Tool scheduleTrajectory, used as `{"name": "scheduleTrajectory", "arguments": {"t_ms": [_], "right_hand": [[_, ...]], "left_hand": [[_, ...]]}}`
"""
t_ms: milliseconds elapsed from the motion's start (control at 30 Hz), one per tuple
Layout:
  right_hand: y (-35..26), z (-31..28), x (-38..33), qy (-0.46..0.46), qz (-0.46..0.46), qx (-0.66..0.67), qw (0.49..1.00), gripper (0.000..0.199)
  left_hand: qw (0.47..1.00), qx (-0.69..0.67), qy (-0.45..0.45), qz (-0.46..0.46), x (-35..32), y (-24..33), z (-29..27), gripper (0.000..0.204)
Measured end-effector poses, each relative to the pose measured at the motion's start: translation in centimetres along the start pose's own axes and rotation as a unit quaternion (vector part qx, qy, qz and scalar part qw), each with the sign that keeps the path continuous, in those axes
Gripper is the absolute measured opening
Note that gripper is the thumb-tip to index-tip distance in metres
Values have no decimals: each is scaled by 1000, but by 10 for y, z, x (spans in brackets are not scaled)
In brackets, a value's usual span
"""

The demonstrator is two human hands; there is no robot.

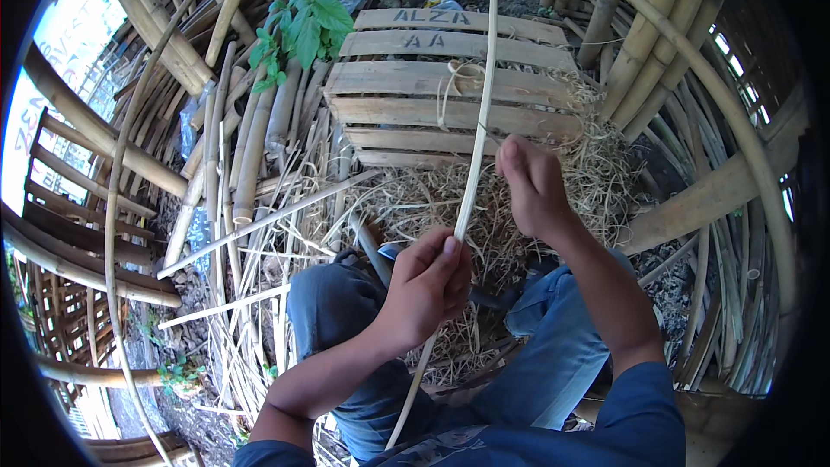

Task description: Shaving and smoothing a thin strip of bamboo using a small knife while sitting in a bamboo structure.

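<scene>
A long, pale bamboo strip (pixel 488 69) runs from the top of the view down past my lap. My left hand (pixel 428 281) is closed round it, thumb uppermost, above my knees. Just to the upper right, my right hand (pixel 533 190) forms a fist with the thumb on top. From this fist a thin dark knife blade (pixel 489 132) reaches to the strip and appears to touch its edge; the fingers hide the handle. Curled shavings (pixel 462 82) lie on a slatted wooden crate (pixel 372 112) beyond my hands.
A heap of shavings (pixel 596 182) lies between my legs and the crate. Loose bamboo strips (pixel 259 225) and poles (pixel 251 151) cover the ground at left. Thick bamboo poles (pixel 661 26) stand at right. A leafy green plant (pixel 307 26) grows left of the crate.
</scene>
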State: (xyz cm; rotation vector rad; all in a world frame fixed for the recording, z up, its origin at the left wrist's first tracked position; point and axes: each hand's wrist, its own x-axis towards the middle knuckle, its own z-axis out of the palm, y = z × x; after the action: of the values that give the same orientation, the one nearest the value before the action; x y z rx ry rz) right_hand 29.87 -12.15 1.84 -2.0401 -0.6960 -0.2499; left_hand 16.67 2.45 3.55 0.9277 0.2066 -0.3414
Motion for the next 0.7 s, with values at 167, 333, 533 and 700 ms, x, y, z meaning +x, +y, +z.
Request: {"name": "scheduleTrajectory", "arguments": {"t_ms": [167,333,533,700], "right_hand": [[-29,1,-5,-128,151,284,938,36],[-5,-12,14,-29,187,379,906,30],[6,-3,2,-20,87,235,968,50],[-16,6,-21,-112,-66,-20,991,36]], "left_hand": [[998,64,16,21,6,-2,2,23],[996,79,16,-31,6,-2,7,24],[996,87,18,-25,8,0,0,24],[994,85,53,32,10,3,-4,18]]}}
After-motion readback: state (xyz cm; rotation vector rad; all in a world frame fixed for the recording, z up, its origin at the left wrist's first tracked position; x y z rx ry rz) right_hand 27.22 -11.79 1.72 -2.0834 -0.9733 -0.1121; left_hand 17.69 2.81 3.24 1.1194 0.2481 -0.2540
